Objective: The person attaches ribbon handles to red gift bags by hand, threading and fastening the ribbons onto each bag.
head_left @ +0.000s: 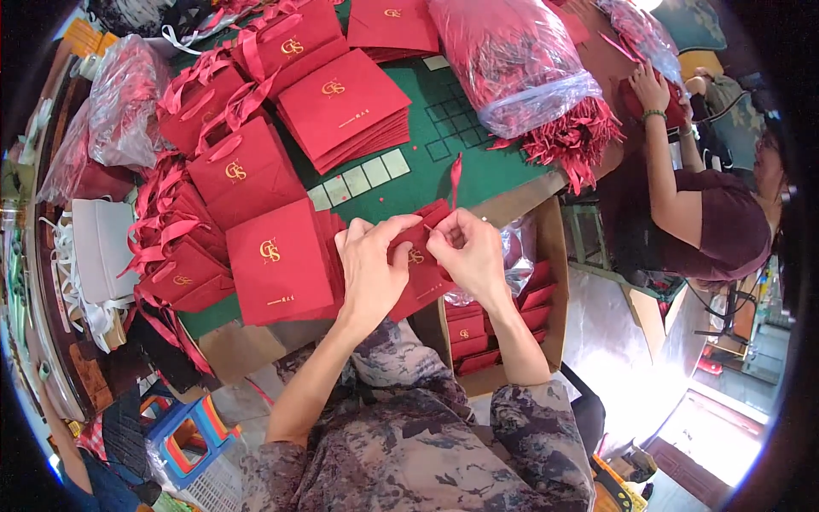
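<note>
A small red paper gift bag (pixel 422 288) with a gold emblem lies tilted in front of me, at the table's near edge. My left hand (pixel 374 263) grips its upper left side, thumb apart from the fingers. At the bag's top edge, my right hand (pixel 467 254) pinches with thumb and forefinger at a thin red ribbon (pixel 455 179), whose loose end stands up beyond the knuckles. The ribbon's part between my fingertips is mostly hidden. Left of my left hand sits a stack of flat red bags (pixel 277 264), partly covered by my fingers.
Red bags with ribbon handles (pixel 237 166) crowd the green table (pixel 384 203) at left. Another flat stack (pixel 341 107) lies farther back. A plastic-wrapped ribbon bundle (pixel 529 77) is at the far right. A cardboard box (pixel 554 294) holds red bags by my right arm. Another person (pixel 717 213) works at right.
</note>
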Tool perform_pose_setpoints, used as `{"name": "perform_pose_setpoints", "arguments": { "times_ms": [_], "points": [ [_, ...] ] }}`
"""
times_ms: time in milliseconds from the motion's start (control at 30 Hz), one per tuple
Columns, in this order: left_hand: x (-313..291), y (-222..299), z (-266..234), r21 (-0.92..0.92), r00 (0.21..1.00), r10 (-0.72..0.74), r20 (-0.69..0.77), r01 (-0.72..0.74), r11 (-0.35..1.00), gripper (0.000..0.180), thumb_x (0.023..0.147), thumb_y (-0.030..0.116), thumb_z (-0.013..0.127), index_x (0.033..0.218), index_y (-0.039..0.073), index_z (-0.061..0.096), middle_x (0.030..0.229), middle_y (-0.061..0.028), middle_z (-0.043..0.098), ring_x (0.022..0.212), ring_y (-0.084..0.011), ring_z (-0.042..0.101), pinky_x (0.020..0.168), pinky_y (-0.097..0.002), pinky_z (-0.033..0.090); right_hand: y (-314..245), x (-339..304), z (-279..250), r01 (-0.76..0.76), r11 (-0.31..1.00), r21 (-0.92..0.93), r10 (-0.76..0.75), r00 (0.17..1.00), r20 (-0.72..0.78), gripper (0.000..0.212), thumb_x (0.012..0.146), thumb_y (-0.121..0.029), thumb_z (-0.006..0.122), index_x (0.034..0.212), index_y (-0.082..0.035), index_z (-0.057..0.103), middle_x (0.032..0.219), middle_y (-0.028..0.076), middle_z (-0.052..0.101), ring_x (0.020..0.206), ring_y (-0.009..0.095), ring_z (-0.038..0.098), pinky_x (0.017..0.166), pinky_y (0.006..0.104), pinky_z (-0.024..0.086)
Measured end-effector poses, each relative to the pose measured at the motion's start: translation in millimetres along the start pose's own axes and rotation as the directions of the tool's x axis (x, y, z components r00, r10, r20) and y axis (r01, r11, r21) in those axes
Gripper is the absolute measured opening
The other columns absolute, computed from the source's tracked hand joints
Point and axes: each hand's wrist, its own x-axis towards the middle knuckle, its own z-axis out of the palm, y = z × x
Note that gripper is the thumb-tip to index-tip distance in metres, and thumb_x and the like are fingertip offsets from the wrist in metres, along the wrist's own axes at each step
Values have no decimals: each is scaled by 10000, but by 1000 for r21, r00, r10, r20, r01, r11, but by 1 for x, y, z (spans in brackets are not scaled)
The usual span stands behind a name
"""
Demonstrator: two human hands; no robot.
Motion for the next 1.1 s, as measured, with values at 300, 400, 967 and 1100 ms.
{"name": "perform_pose_setpoints", "arguments": {
  "times_ms": [300,400,967,1100],
  "points": [
    [1,-3,3,-62,999,38,-21,-39,997,337,760,28,719,1081,131,716,899,-37,696,844,-224,556,837,-369,377,-12,-3,4,192,979,-72,-197,977,-76,131,841,-75,740,897,-3,646,726,79,692,621,131,648,582,282,520],
    [2,-6,5,-90,998,53,14,-52,995,302,763,99,765,1056,115,693,895,-37,695,877,-221,581,855,-368,377,-10,-5,-1,169,983,-74,-172,985,-35,121,844,-60,727,906,-13,634,805,112,680,686,221,683,611,328,525],
    [-13,-10,30,87,913,342,-223,-331,940,157,721,161,812,821,148,691,787,22,628,801,-197,560,791,-372,379,-14,66,-46,515,857,-4,-367,616,698,121,894,-116,632,952,-51,717,878,94,590,804,255,632,716,361,495],
    [-13,-11,30,111,872,433,-227,-418,902,137,733,140,798,818,143,691,779,12,584,783,-197,564,764,-370,397,-12,74,-48,591,800,-106,-289,534,795,123,878,-156,649,924,-72,725,884,90,581,826,216,648,686,323,487]
  ]
}}
